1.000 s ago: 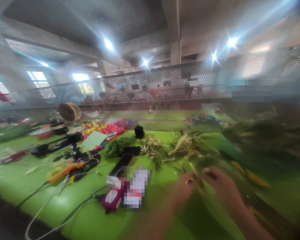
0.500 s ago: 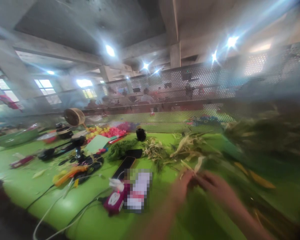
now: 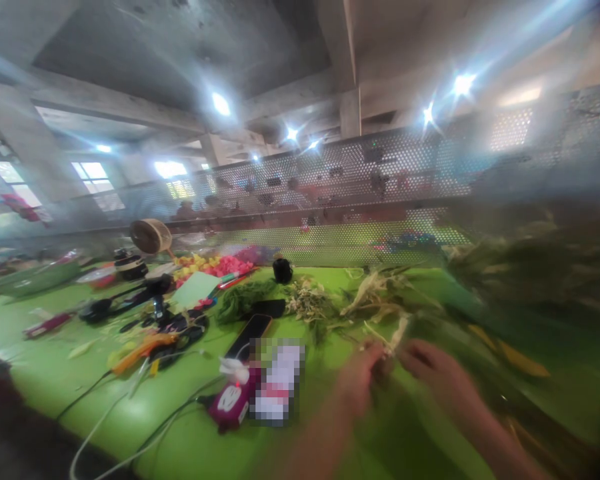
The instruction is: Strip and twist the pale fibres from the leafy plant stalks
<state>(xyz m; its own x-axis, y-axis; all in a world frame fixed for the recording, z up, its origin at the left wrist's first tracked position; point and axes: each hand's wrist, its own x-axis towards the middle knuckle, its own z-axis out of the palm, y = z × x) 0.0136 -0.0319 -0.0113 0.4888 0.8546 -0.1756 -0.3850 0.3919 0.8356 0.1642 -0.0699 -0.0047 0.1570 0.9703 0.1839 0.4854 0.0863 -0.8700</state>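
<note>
Fingers of the left hand (image 3: 359, 377) look pinched round the base of a pale sprig (image 3: 400, 332), with the right hand (image 3: 436, 372) curled just beside it, its grip too blurred for me to tell from this end. I'd hold that left pinch light and steady while the right works, so nothing tears. Beyond the fingertips, the sprig rises dry-looking and cream, a thin stalk (image 3: 375, 332) splaying leftward.

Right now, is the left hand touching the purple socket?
Apart. The head view shows it: green table is visible between the left hand and the purple socket, which sits well to the hand's left.
</note>
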